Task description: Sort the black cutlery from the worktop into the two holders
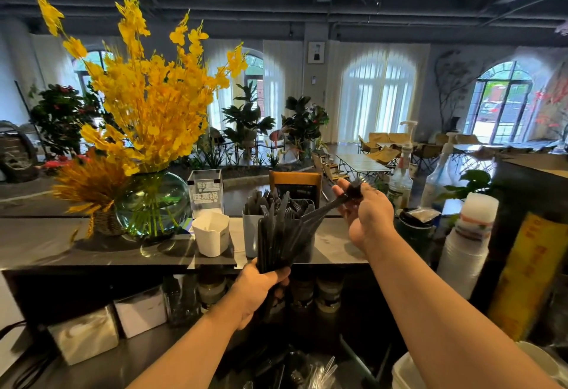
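Observation:
My left hand [261,290] grips the lower end of a bundle of black plastic cutlery [281,235], which fans upward in front of the holders. My right hand [367,213] pinches the head of one black spoon [330,204] whose handle still reaches into the bundle. A white holder [212,233] stands on the raised counter, and it looks empty. To its right a pale grey holder [250,230], partly hidden by the bundle, is packed with black cutlery. More black cutlery [276,367] lies on the lower worktop near the bottom edge.
A green glass vase with yellow flowers [152,204] stands left of the holders. A clear sign box [205,193] and a wooden-framed board [296,186] sit behind them. Pump bottles [401,179], stacked cups [467,253] and a yellow roll [519,278] crowd the right. Napkin boxes [84,336] sit lower left.

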Tool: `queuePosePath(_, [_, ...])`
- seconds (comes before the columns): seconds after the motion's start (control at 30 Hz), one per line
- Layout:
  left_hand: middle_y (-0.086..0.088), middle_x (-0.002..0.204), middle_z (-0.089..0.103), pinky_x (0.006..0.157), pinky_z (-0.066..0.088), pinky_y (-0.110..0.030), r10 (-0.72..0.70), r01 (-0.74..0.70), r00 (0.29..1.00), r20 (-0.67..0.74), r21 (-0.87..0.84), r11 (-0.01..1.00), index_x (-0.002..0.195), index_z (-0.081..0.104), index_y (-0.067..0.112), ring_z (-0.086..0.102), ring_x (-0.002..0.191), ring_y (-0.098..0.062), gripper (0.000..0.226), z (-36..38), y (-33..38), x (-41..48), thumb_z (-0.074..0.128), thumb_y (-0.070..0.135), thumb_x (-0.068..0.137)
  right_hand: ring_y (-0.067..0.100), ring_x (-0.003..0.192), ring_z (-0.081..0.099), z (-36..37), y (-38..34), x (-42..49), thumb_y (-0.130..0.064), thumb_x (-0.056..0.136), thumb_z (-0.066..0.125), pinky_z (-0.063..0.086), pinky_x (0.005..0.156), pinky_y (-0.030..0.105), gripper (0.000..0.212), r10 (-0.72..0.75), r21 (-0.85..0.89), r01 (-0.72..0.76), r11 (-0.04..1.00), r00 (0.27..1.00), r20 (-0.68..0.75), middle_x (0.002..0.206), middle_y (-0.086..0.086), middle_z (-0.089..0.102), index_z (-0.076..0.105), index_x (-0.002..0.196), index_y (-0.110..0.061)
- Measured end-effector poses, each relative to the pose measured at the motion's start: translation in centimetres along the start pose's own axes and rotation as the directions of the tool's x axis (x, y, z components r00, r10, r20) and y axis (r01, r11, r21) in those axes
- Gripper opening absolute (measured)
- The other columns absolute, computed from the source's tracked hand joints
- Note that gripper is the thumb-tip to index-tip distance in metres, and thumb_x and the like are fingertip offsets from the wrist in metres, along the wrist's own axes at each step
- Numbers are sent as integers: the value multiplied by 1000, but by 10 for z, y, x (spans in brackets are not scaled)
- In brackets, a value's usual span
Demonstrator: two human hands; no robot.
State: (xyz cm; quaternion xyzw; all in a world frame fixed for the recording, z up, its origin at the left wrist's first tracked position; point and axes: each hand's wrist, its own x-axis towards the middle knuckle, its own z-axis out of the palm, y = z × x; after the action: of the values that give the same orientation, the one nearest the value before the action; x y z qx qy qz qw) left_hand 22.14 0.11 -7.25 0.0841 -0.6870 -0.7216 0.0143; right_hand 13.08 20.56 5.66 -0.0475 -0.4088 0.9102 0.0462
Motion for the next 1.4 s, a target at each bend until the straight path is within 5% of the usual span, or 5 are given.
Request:
queuePosePath(0.3, [-8,84,74,58,49,-30,-53,41,996,-78,-158,987,111,75,0,60,63,-15,22,-9,3,15,69,17,99,11,47,25,-1,36,2,-42,103,60,21,47,30,25,105,-167,-85,982,988,116,60,-7,33,53,89,-23])
queuePosePath(0.47, [-11,83,73,54,48,-29,-82,75,997,-12,-276,958,115,72,-1,60,57,-15,23,-4,5,22,68,14,98,12,47,30,-9,84,-1,-24,97,68,25,47,26,21,204,-501,-55,864,948,246,58,-7,36,49,90,-22])
queuePosePath(0.9, [-28,105,74,80,56,-43,-8,-3,999,-52,-207,978,102,66,21,67,92,-34,7,1,6,26,67,14,101,8,41,45,-5,102,-9,-16,99,72,37,39,23,16,144,-544,29,839,951,273,59,-1,59,66,104,-1])
queuePosePath(1.1, [-16,97,79,66,58,-36,-35,15,994,-104,-194,981,116,71,9,73,77,-26,24,-4,3,32,71,24,98,14,51,47,-11,103,-5,-18,102,67,36,44,26,12,101,-513,48,857,961,258,96,16,79,65,105,-7])
queuePosePath(1.4, [-14,89,77,72,53,-42,-12,-20,977,-215,-145,989,102,72,10,65,73,-26,24,-3,-4,46,75,33,95,13,50,54,12,77,31,-35,113,46,56,57,36,19,-88,-330,97,939,995,41,60,-4,51,54,102,-21])
